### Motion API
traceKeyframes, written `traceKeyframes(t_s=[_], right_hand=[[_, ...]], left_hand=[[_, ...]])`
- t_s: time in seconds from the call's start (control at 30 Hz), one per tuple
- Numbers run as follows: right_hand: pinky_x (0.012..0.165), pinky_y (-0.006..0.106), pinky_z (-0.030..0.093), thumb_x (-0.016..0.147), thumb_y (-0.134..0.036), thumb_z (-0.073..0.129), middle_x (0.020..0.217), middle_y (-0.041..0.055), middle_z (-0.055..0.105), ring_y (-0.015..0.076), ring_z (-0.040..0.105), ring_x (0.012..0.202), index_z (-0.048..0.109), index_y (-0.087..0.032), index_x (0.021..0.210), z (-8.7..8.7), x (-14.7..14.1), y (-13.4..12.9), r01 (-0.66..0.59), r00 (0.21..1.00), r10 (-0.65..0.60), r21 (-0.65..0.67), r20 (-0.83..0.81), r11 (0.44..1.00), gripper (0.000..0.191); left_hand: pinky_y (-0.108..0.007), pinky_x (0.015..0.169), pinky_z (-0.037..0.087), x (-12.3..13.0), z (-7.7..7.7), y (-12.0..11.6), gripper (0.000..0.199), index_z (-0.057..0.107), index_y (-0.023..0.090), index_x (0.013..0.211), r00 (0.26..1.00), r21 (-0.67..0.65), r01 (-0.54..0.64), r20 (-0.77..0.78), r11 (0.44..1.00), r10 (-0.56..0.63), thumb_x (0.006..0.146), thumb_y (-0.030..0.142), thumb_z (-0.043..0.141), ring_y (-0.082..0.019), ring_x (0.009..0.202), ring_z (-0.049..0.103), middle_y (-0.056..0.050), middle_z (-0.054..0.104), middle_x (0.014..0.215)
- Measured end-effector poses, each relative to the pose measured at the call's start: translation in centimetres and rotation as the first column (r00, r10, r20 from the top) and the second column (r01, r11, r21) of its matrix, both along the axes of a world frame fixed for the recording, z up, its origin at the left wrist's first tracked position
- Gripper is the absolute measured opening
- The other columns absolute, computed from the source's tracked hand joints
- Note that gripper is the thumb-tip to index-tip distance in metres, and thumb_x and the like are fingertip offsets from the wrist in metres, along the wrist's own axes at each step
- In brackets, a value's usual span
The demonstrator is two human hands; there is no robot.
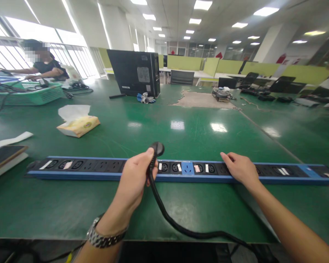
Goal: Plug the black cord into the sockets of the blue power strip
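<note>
Green tabletop [109, 124], cables [5, 89] in basket [45, 95] (hands [134, 177] [242, 170] on plug [158, 148] and power strip [197, 178])

— Where could a hand pass by the power strip [192, 178]?
— Beyond it, over the broad band of desk [153, 124] before the computer tower [128, 71].
— Any obstacles there?
— The tissue pack [79, 124], beyond its left part.
— And on its near side?
— Both forearms cross, and the black cable [164, 212] sags from the left hand [134, 175] towards the desk's near edge. Between cable and right forearm there's a gap.
</note>
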State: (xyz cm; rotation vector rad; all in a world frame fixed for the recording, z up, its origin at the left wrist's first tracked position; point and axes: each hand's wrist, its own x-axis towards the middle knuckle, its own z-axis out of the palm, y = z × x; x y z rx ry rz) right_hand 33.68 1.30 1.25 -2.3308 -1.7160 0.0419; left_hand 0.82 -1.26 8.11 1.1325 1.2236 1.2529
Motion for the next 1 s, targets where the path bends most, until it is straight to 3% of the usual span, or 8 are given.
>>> traceKeyframes(t_s=[0.13, 0.33, 0.5, 0.67, 0.77, 0.83, 0.9, 1.0], right_hand=[[0.057, 0.028, 0.034, 0.089, -0.066, 0.028, 0.081, 0.0071, 0.071, 0.0217, 0.062, 0.074, 0.068, -0.025, 0.078, 0.0, -0.1, 0.0, -0.006, 1.0, 0.006, 0.006, -0.004, 1.0, 0.058], [0.058, 0.028, 0.034, 0.09, -0.065, 0.027, 0.081, 0.0069, 0.071, 0.0217, 0.062, 0.075, 0.067, -0.025, 0.077, 0.0, -0.1, 0.0, -0.014, 1.0, 0.014, 0.008, -0.011, 1.0, 0.058], [0.058, 0.027, 0.034, 0.09, -0.063, 0.028, 0.082, 0.0068, 0.071, 0.0216, 0.063, 0.076, 0.068, -0.025, 0.08, 0.1, -0.3, -0.1, -0.01, 1.0, 0.01, 0.006, -0.01, 1.0, 0.057], [0.061, 0.028, 0.035, 0.091, -0.06, 0.03, 0.083, 0.0054, 0.071, 0.0213, 0.062, 0.078, 0.068, -0.025, 0.081, 0.0, -0.1, 0.0, -0.013, 0.999, 0.013, -0.005, -0.039, 1.0, 0.053], [0.07, 0.029, 0.038, 0.092, -0.052, 0.035, 0.093, 0.0069, 0.071, 0.0223, 0.062, 0.088, 0.068, -0.021, 0.09, 0.4, -0.8, -0.5, -0.04, 0.999, 0.038, 0.128, 0.018, 0.991, 0.045], [0.077, 0.031, 0.039, 0.092, -0.048, 0.037, 0.099, 0.0085, 0.071, 0.0234, 0.061, 0.094, 0.067, -0.019, 0.097, 1.2, -2.6, -1.4, -0.072, 0.996, 0.06, 0.234, 0.059, 0.969, 0.042], [0.074, 0.03, 0.04, 0.093, -0.051, 0.036, 0.093, 0.0074, 0.071, 0.0217, 0.062, 0.089, 0.066, -0.021, 0.103, 2.1, -5.5, -2.4, -0.124, 0.991, 0.131, 0.216, -0.015, 0.969, 0.044], [0.066, 0.03, 0.041, 0.09, -0.062, 0.035, 0.086, 0.0056, 0.072, 0.0214, 0.066, 0.078, 0.059, -0.025, 0.121, 3.1, -10.9, -3.4, -0.226, 0.955, 0.23, 0.041, -0.188, 0.973, 0.054]], left_hand=[[-0.021, 0.037, 0.023, 3.6, -2.5, -0.2, 0.05, 0.059, 0.016, 0.052, 0.978, -0.098, 0.138, -0.144, 0.986, -0.151, 0.078, 0.059, 0.053, -0.007, 0.033, 0.035, 0.003, 0.044, 0.035], [-0.024, 0.042, 0.025, 6.9, -6.2, 0.4, 0.058, 0.05, 0.02, 0.045, 0.954, -0.13, 0.162, -0.234, 0.978, -0.189, 0.081, 0.064, 0.042, -0.009, 0.034, 0.034, 0.003, 0.04, 0.034], [-0.027, 0.046, 0.017, 7.1, -6.0, 0.7, 0.055, 0.032, 0.021, 0.043, 0.884, -0.034, 0.164, -0.439, 0.986, -0.162, 0.081, 0.058, 0.044, -0.009, 0.042, 0.029, 0.004, 0.03, 0.041], [-0.029, 0.051, 0.016, 7.7, -6.2, 0.4, 0.052, 0.027, 0.02, 0.045, 0.795, 0.028, 0.098, -0.604, 0.995, -0.062, 0.085, 0.051, 0.04, -0.01, 0.047, 0.029, 0.004, 0.026, 0.046], [-0.029, 0.051, 0.017, 7.8, -6.3, 0.3, 0.053, 0.032, 0.02, 0.045, 0.715, -0.008, 0.147, -0.69, 0.989, -0.112, 0.085, 0.054, 0.04, -0.011, 0.047, 0.031, 0.003, 0.03, 0.046], [-0.028, 0.051, 0.019, 7.5, -6.1, 0.3, 0.055, 0.036, 0.02, 0.045, 0.678, -0.041, 0.211, -0.714, 0.977, -0.177, 0.086, 0.056, 0.038, -0.011, 0.047, 0.034, 0.002, 0.035, 0.046], [-0.028, 0.051, 0.023, 6.6, -5.7, 0.6, 0.054, 0.041, 0.02, 0.047, 0.665, -0.017, 0.279, -0.717, 0.96, -0.206, 0.087, 0.056, 0.038, -0.012, 0.048, 0.038, 0.002, 0.041, 0.046], [-0.026, 0.057, 0.033, 4.4, -5.2, 1.5, 0.043, 0.057, 0.02, 0.062, 0.678, 0.204, 0.189, -0.735, 0.96, 0.023, 0.091, 0.047, 0.038, -0.014, 0.057, 0.051, 0.001, 0.056, 0.057]])
